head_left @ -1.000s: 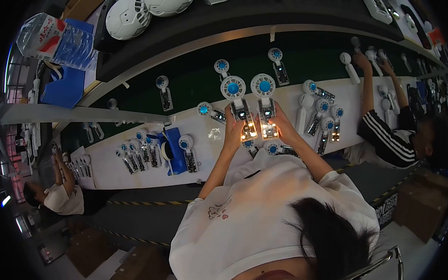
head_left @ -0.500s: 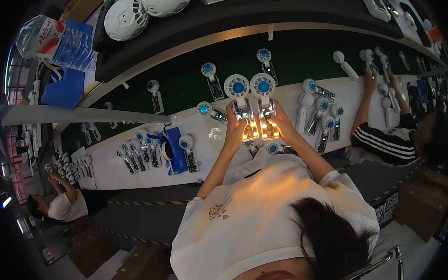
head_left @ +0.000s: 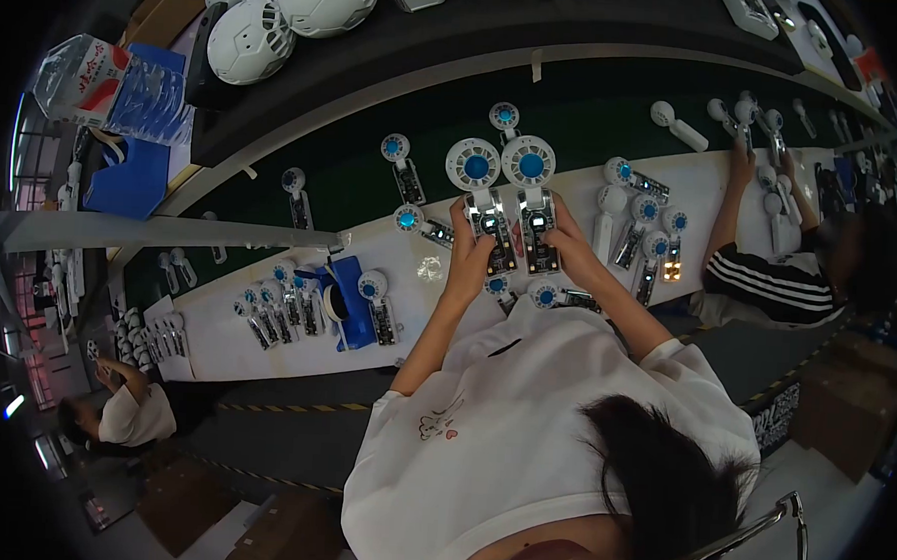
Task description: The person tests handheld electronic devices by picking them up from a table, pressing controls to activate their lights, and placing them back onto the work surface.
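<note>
My left hand [head_left: 466, 261] is wrapped round a small handheld fan [head_left: 489, 227], its thumb on the exposed circuit board in the handle. A second handheld fan [head_left: 539, 229] is gripped in my right hand [head_left: 570, 247], with the thumb pressed on its board. Both fans stand upright side by side, white round heads with blue centres at the top, and a small white light shows on each board. Just below them, two more open fans [head_left: 545, 294] lie at the table edge. Right of my right hand is a group of fans [head_left: 643, 223], one with orange lights.
A green conveyor belt [head_left: 357, 191] carrying spaced-out fans runs behind the white table [head_left: 427, 319]. To the left stand a blue holder [head_left: 352, 296] and a cluster of fans [head_left: 277, 308]. A shelf [head_left: 499, 32] overhangs the belt. Co-workers sit at both sides.
The orange lights on both held fans have gone out. Fans on the belt have shifted left. One fan lying at the right now glows orange.
</note>
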The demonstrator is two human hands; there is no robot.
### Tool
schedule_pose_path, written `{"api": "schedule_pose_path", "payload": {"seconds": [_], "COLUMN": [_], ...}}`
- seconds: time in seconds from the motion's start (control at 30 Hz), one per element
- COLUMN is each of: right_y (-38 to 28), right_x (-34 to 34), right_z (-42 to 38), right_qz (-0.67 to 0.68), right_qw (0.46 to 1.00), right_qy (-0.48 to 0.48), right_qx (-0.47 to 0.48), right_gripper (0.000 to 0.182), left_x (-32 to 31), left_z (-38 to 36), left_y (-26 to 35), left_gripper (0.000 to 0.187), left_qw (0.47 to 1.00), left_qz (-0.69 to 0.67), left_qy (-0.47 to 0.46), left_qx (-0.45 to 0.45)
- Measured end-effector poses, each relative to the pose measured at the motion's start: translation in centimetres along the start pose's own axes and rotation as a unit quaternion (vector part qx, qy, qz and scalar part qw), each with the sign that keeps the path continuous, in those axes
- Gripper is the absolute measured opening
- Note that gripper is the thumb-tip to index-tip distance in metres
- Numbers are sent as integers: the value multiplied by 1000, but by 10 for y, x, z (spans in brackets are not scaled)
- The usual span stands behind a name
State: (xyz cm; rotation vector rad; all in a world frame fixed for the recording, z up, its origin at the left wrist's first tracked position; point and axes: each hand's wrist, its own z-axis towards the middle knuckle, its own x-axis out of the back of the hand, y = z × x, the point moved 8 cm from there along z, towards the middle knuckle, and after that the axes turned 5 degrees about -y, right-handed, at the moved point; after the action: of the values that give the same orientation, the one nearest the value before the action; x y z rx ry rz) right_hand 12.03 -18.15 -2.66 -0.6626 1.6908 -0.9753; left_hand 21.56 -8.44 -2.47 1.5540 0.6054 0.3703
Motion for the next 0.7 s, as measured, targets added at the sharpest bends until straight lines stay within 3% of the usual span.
{"api": "schedule_pose_path", "payload": {"seconds": [0.33, 0.7], "right_y": [8, 12], "right_x": [6, 10], "right_z": [0, 1], "right_qz": [-14, -2], "right_qw": [1000, 1000], "right_qy": [-12, -17], "right_qx": [7, -24], "right_gripper": [68, 73], "left_x": [3, 3], "left_z": [-1, 3], "left_y": [-11, -36], "left_gripper": [60, 57], "left_qw": [1000, 998], "left_qz": [6, -58], "left_qy": [5, -5], "left_qx": [-16, 26]}}
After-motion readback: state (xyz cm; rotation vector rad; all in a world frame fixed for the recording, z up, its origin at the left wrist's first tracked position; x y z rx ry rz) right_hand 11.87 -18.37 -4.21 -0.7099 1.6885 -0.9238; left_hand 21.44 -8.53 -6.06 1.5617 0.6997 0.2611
